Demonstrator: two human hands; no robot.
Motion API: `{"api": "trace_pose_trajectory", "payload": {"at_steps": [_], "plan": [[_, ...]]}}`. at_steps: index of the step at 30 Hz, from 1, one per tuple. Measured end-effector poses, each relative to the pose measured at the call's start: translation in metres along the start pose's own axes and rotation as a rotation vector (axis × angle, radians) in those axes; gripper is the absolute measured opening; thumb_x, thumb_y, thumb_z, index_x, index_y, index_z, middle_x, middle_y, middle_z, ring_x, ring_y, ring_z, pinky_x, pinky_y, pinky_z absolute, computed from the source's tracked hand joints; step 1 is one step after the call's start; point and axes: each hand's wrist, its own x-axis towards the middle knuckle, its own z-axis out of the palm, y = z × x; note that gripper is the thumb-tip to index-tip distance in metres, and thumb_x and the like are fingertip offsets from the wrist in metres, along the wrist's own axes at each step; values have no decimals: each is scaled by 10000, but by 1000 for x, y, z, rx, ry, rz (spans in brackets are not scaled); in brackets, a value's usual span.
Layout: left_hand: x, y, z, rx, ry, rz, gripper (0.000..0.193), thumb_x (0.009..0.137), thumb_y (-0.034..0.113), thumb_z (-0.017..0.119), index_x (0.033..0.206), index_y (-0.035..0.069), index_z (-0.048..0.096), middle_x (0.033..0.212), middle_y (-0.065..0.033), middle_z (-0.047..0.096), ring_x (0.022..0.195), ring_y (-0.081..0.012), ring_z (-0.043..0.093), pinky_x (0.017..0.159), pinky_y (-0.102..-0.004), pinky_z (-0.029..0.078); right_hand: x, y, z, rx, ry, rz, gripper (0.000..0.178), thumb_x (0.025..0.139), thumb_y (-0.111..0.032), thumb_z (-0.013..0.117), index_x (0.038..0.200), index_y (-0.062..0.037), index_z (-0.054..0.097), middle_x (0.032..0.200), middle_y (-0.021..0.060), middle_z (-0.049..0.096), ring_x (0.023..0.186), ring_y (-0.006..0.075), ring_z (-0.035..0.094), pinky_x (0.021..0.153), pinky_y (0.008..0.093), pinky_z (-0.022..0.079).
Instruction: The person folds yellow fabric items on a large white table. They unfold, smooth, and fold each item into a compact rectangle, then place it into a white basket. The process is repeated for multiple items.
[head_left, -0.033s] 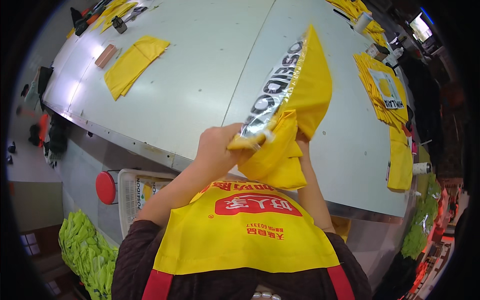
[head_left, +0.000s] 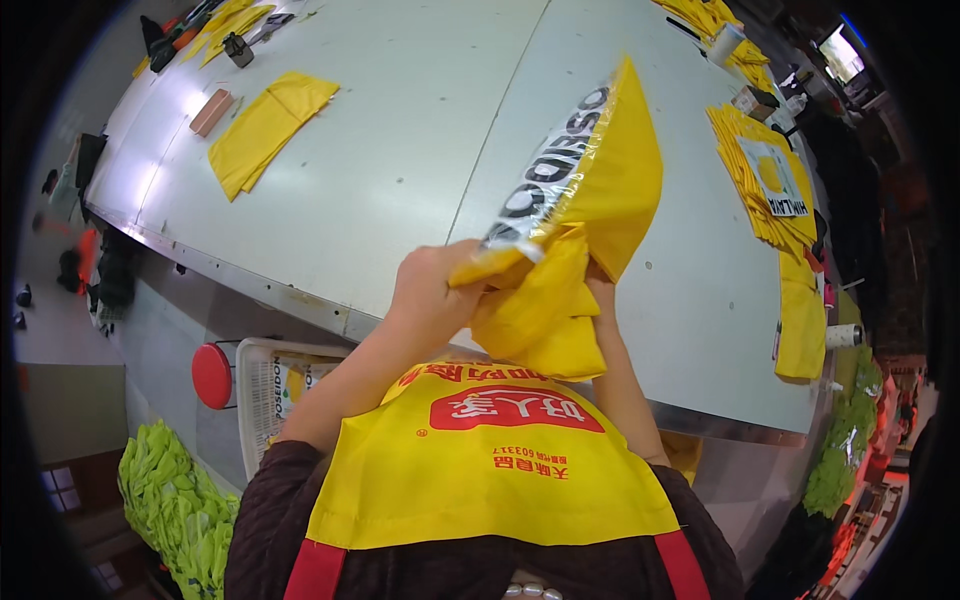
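Over the near edge of the table, my two hands hold a yellow cloth piece (head_left: 622, 170) with a shiny, clear strip that carries large dark lettering. It stands tilted, its pointed end reaching up and away from me. My left hand (head_left: 435, 285) is closed on its lower left corner, where the clear strip ends. On the other side my right hand (head_left: 603, 297) is mostly hidden behind the cloth, with some fingers showing at its right edge. Crumpled yellow folds hang between the hands, above my yellow apron (head_left: 480, 515).
The pale table (head_left: 390, 180) bears a folded yellow stack (head_left: 270, 125) and a brown block (head_left: 211, 112) at left. A yellow pile with a printed card (head_left: 782, 190) and a thread spool (head_left: 843, 337) lie right. A white crate (head_left: 248, 400), red stool (head_left: 210, 375) and green heap (head_left: 175, 510) stand lower left.
The pointed end of the yellow cloth piece has dipped slightly. The lower folds and my left hand have shifted a little to the left.
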Motion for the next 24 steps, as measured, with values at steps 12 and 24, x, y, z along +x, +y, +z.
{"api": "trace_pose_trajectory", "payload": {"at_steps": [12,24], "plan": [[-32,-93,34,325,157,429,368,741,36,627,1106,44,582,873,-142,649,759,-323,632,641,-360,504,17,-2,-23,222,53,152,441,874,-282,628,1229,-79,464,1153,39,536,1008,142,527,846,268,446],[-41,-107,95,339,-545,67,205,840,296,575,920,113,622,862,-153,643,796,-343,623,685,-425,498,46,-16,-15,30,3,134,446,878,-288,620,1236,-81,455,1155,39,534,1015,138,524,848,265,445]]}}
